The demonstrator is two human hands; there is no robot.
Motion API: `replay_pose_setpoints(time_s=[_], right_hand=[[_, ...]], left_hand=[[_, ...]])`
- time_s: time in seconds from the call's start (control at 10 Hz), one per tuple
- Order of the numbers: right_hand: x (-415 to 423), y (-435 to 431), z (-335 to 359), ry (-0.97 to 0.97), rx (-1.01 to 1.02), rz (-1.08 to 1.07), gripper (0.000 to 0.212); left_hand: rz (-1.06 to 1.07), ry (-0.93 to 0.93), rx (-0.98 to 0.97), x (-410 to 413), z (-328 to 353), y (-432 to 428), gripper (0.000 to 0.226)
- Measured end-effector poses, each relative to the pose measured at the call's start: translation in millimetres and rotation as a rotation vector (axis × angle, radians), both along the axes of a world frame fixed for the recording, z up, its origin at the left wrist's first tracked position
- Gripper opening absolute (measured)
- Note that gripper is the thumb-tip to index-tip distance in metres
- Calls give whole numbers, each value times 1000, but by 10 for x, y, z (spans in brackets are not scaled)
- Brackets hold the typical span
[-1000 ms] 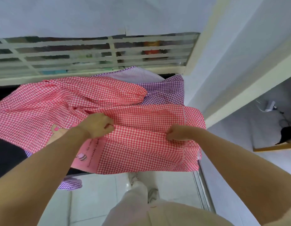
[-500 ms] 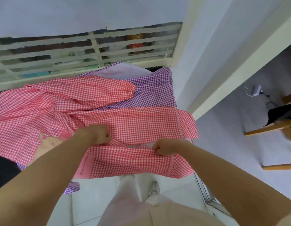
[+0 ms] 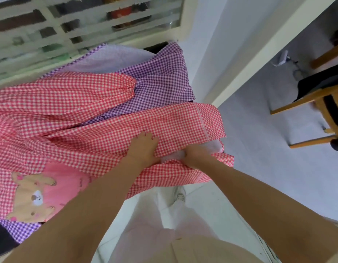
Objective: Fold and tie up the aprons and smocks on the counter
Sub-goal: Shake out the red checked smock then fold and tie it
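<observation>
Counter [image 3: 1, 242] bears red smock [image 3: 73, 103] under left hand [image 3: 143, 149], right hand [image 3: 196, 156] gripping hem.

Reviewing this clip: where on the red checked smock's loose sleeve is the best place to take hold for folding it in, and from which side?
On the red checked smock, pinch the sleeve at its gathered cuff, coming from the right. That end lies free atop the purple smock, and its bunched cloth probably gives a ridge to grip.

Left hand [image 3: 143, 147] presses flat on a red checked smock [image 3: 173, 124]; right hand [image 3: 196, 156] just beside it grips a fold. A purple checked smock [image 3: 160, 80] lies underneath, a bear patch [image 3: 35, 196] at left.
</observation>
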State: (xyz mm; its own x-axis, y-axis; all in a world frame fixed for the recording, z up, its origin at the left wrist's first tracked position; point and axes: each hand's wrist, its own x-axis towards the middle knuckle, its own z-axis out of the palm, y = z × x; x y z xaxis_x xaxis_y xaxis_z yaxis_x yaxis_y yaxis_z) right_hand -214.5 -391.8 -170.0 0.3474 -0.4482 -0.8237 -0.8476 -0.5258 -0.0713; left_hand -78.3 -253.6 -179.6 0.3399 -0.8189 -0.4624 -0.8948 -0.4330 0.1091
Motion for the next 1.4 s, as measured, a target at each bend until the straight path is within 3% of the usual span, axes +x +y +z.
replay_pose_setpoints(time_s=[0.1, 0.2, 0.3, 0.4, 0.5, 0.6, 0.7, 0.8, 0.9, 1.0, 1.1, 1.2, 1.3, 1.4], right_hand=[[256, -31, 119, -154, -127, -334, 53], [173, -78, -135, -241, -237, -184, 53], [-67, -59, -144, -326, -277, 196, 20], [-68, -64, -122, -466, -243, 93, 17], [-59, -67, -87, -522, -205, 111, 20], [-54, -111, -71, -536, -184, 133, 20], [-5, -144, -53, -490, -155, 163, 19], [90, -188, -13, -474, -141, 171, 20], [339, -269, 127, -573, -188, 125, 20], [721, -334, 272, -785, -276, 70, 15], [1100, -359, 325, -931, -350, 31, 14], [1256, -344, 249, -746, -340, 123, 35], [1187, -314, 196, -611, -288, 163, 38], [1127, -273, 183, -531, -247, 306, 28]], left_hand=[[-16, -44, -10, -28, -28, 3, 61], [-68, -93, -43, -26, -43, 17, 51], [-85, -82, -82, -1, -44, 16, 34], [-134, -68, -134, 47, -37, 51, 25], [-94, -44, -303, 165, -20, 79, 35], [149, -138, -498, 332, 31, -25, 38], [442, -72, -348, 448, 95, -162, 58], [469, -48, -294, 600, 63, -160, 22], [561, -64, -483, 844, 188, -178, 14], [732, -110, -701, 1182, 475, -263, 20], [835, -168, -770, 1495, 676, -314, 22], [846, -176, -780, 1556, 663, -272, 39], [648, -171, -813, 1405, 577, -225, 54], [316, -40, -745, 1216, 423, -246, 43]])
